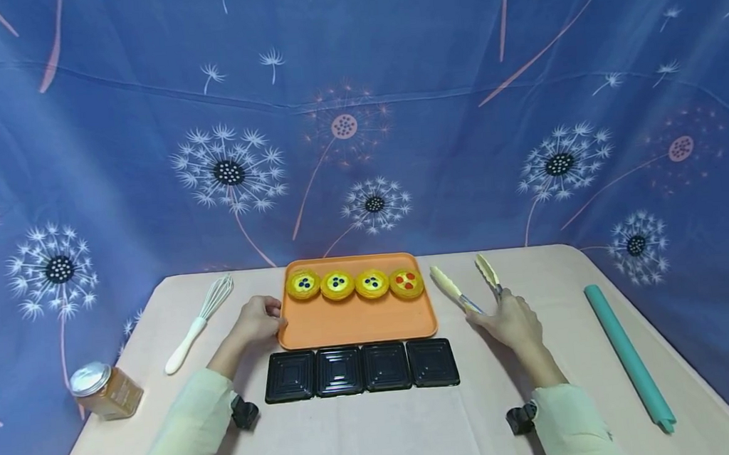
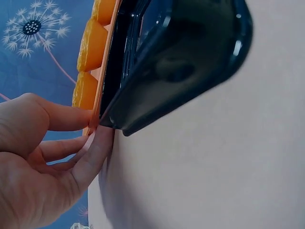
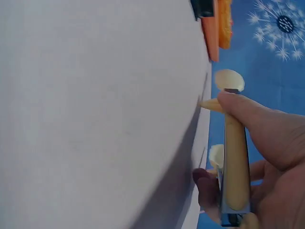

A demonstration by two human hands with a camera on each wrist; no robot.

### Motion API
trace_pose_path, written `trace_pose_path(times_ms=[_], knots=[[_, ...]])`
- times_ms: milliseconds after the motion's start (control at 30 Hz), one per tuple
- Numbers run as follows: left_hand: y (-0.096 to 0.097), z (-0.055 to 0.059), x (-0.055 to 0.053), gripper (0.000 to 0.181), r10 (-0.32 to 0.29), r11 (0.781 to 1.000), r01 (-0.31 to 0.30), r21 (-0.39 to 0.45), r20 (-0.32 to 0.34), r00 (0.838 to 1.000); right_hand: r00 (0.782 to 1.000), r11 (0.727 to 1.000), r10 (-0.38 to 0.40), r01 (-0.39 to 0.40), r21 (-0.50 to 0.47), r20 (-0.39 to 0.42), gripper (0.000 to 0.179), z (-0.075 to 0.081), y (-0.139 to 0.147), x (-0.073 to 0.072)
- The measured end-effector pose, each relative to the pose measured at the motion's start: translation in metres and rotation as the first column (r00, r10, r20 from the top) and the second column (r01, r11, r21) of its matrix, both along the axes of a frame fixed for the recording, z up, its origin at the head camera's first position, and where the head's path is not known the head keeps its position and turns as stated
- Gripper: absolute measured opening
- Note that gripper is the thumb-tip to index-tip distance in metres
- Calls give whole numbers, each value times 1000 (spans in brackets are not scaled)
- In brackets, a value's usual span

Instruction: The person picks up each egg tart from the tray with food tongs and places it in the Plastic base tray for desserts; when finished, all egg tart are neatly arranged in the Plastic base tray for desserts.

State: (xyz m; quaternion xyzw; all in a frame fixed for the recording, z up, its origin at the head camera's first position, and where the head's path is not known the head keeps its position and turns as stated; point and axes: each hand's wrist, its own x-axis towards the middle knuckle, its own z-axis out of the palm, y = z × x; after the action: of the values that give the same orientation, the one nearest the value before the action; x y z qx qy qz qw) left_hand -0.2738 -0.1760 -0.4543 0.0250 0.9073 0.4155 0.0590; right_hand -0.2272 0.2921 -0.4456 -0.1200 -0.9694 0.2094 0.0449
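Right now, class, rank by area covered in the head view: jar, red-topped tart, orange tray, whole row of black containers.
1. Orange tray
2. Row of black containers
3. Jar
4. Red-topped tart

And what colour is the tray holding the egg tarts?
Orange; the tray shows best in the head view.

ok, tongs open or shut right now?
Open: in the head view, the tongs, held in the right hand, have their two tips spread wide apart.

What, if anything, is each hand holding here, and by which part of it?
The right hand holds the tongs by their handles. The left hand pinches the orange tray by its left edge.
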Motion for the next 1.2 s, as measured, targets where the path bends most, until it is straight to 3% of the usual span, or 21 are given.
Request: trace_pose_path(times_ms=[233, 433, 667, 1033, 1200], knots=[[-2, -1, 3, 35, 13, 1000, -13, 20, 25, 1000, 1000, 997, 16, -15, -71, 6, 75, 6, 9, 1], [-2, -4, 4, 36, 32, 997, -34, 64, 39, 999, 998, 998, 56, -57, -41, -18, 64, 24, 17, 1], [-3, -5, 4, 37, 50, 993, -55, 101, 50, 997, 989, 989, 144, -144, -15, -38, 66, 47, 20, -1], [-1, -3, -1, 36, 60, 995, -64, 75, 63, 996, 937, 938, 347, -347, -1, -47, 58, 79, 13, -9], [1, -3, -3, 35, 57, 994, -64, 91, 73, 996, 906, 905, 424, -423, 36, 1, 71, 84, 5, -17]])
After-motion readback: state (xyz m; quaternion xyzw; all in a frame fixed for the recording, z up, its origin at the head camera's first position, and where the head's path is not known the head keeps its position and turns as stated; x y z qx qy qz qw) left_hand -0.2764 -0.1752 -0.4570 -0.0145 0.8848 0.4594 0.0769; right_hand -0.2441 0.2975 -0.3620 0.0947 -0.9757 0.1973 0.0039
